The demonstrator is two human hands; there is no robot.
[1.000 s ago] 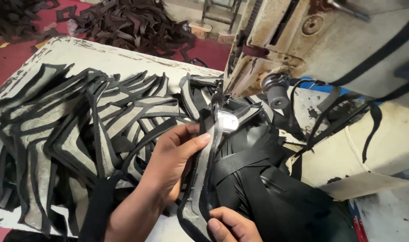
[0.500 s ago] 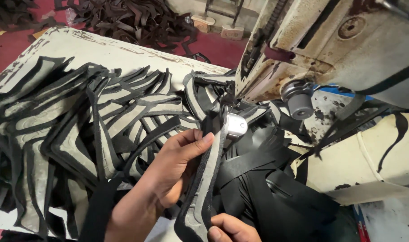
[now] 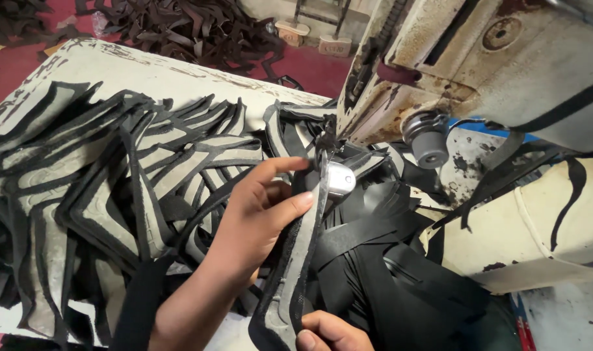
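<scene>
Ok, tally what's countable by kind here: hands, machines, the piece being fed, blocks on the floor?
Hands: 2, left hand and right hand
Sewing machine: 1
Grey piece held at the needle: 1
Wooden blocks on the floor: 2
Total: 6

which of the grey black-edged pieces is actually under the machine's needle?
The long narrow piece held between the left hand and right hand. Its top end runs up under the sewing machine; the other pieces lie stacked on the table.

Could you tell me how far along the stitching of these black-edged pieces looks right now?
Done: a spread of grey pieces with black edging lies on the white table. In hand: the left hand and right hand hold one grey strip up to the sewing machine. Left: I cannot tell; no clearly unedged pieces show.
</scene>
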